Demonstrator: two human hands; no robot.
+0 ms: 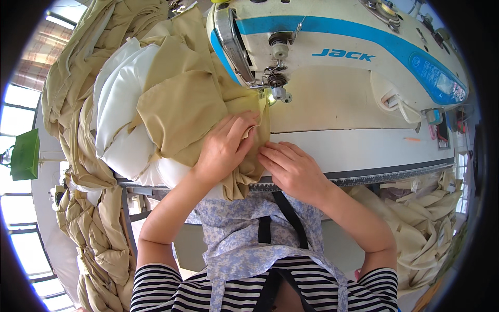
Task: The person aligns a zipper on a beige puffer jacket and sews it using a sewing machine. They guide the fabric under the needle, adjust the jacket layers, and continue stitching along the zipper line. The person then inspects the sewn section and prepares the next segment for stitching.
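The left hand (224, 146) lies palm down on the tan fabric (187, 99), its fingers bent and pinching a small fold of the cloth at their tips, just in front of the needle area. The right hand (291, 167) rests beside it, fingers stretched flat and close together, pressing the edge of the same fabric against the tabletop (364, 143); the fingertips of the two hands nearly meet (a narrow gap shows between them). Both hands are on the cloth, neither lifted off it.

The tan fabric runs from under the hands up and to the left, bunched in heavy folds, and part of it hangs over the front edge of the tabletop. Beneath and beside it lies a white padded piece (122, 104), puffed like a filled quilt.

Directly above the hands stands the sewing machine (343, 62), cream with a blue stripe, its small lamp lit near the needle. At the left, more tan quilted cloth (96, 234) drapes downward. At the right, below the tabletop, sits a heap of tan scraps (426, 223).
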